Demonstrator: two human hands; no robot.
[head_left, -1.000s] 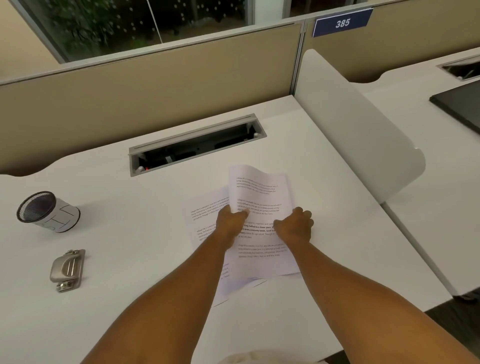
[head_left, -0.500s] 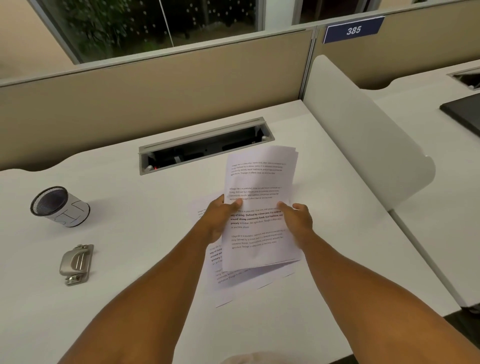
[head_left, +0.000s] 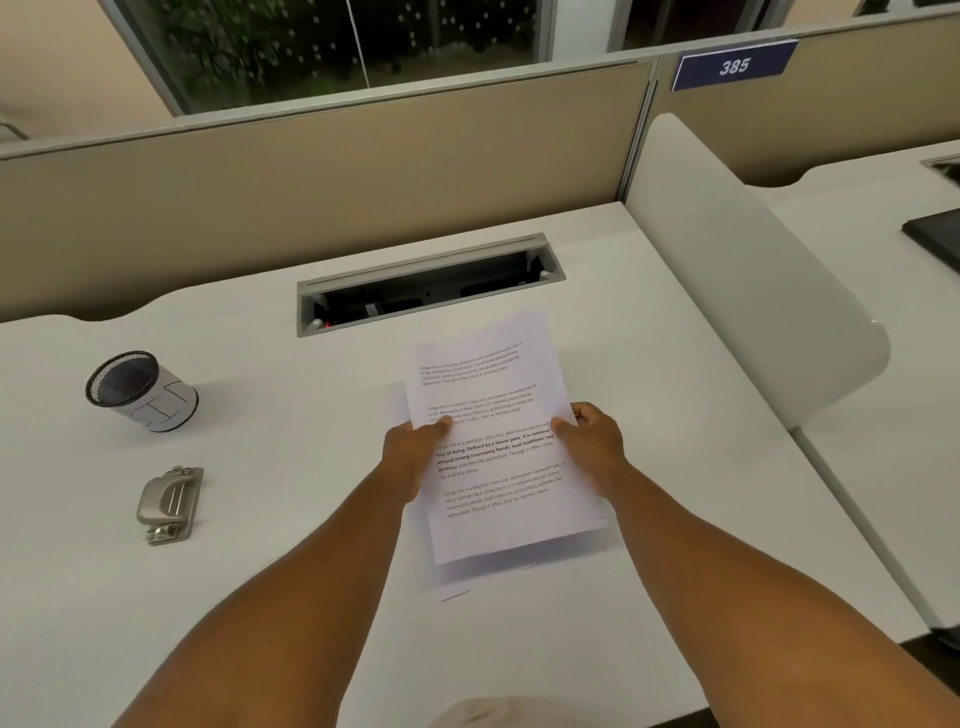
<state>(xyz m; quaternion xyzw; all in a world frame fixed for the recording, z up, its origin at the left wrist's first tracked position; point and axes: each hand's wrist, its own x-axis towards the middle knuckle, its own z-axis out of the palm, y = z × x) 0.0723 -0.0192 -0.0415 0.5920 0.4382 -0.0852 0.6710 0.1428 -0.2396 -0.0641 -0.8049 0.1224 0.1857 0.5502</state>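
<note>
Paper made up the whole job here: a thin stack of printed sheets sat between both hands, over the middle of the white counter, just in front of the cable slot. The left hand pinched the stack's left edge, thumb on top of the print and fingers hidden beneath. The right hand gripped the right edge the same way, about level with it. The near edge of the stack was blurred, with lower sheets showing slightly offset, and whether it touched the counter could not be told.

Such sheets would be very light, limp and slick against each other, so they would probably sag at the unsupported far end and fan apart under a loose hold. The long edges near mid-height looked the best place to grip, squeezing all the sheets together. Tapping a short edge on the counter would likely square them. A metal hole punch and a mesh pen cup were well apart to the left.
</note>
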